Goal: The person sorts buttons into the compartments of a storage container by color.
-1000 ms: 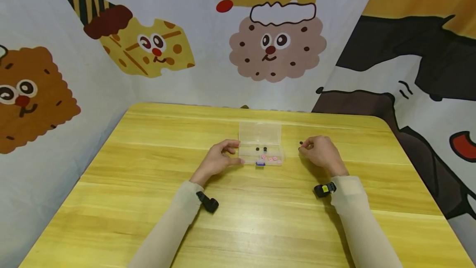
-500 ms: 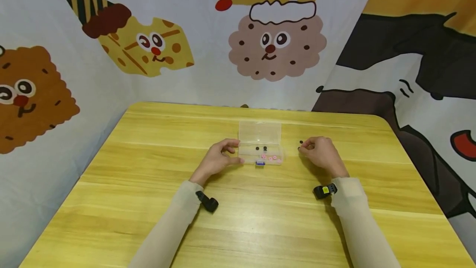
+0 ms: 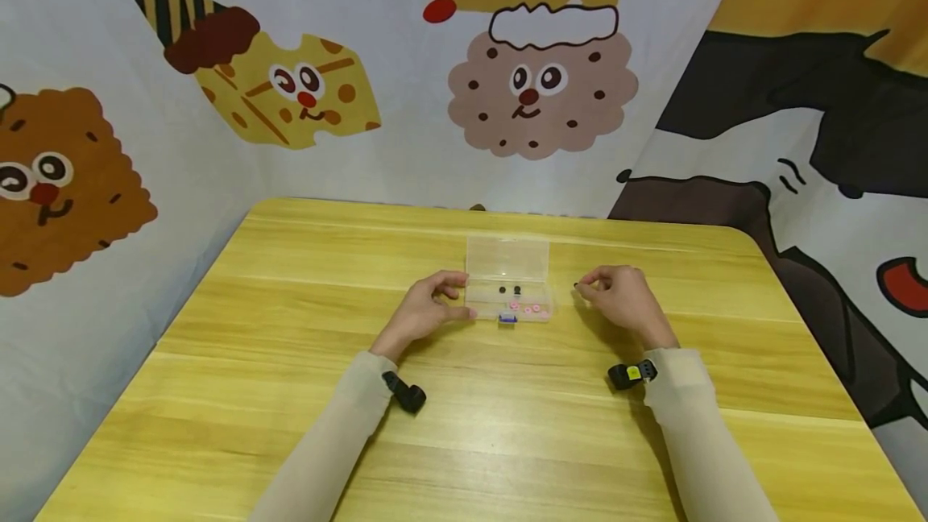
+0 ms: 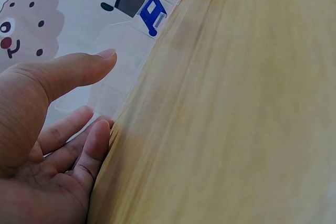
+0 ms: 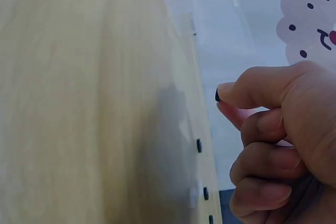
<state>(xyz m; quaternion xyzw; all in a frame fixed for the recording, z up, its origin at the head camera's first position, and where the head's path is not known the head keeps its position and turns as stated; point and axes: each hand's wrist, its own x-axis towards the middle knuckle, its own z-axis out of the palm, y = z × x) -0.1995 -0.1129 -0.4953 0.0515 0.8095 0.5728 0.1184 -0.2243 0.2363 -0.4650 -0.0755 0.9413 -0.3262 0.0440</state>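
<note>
A small clear plastic box (image 3: 482,308) stands on the table with its see-through lid (image 3: 507,258) raised at the back. Small black round pieces (image 3: 503,290) lie in the rear part, and several pink round pieces (image 3: 536,308) lie in the front. My left hand (image 3: 422,311) holds the box's left end, thumb at the front corner and fingers at the back corner. To the right of the box, my right hand (image 3: 625,295) pinches a small black disc (image 5: 217,95) between thumb and forefinger, above the table. Its other fingers are curled.
On the wooden table (image 3: 464,441), several more black pieces (image 5: 199,145) show beneath the right hand in the right wrist view. A blue latch (image 3: 507,319) sits on the box's front. A cartoon-printed cloth (image 3: 406,176) hangs behind the table.
My right hand's fingertips have lifted and shifted slightly left toward the box, with the black disc between them. The left hand and the box have stayed in place.
</note>
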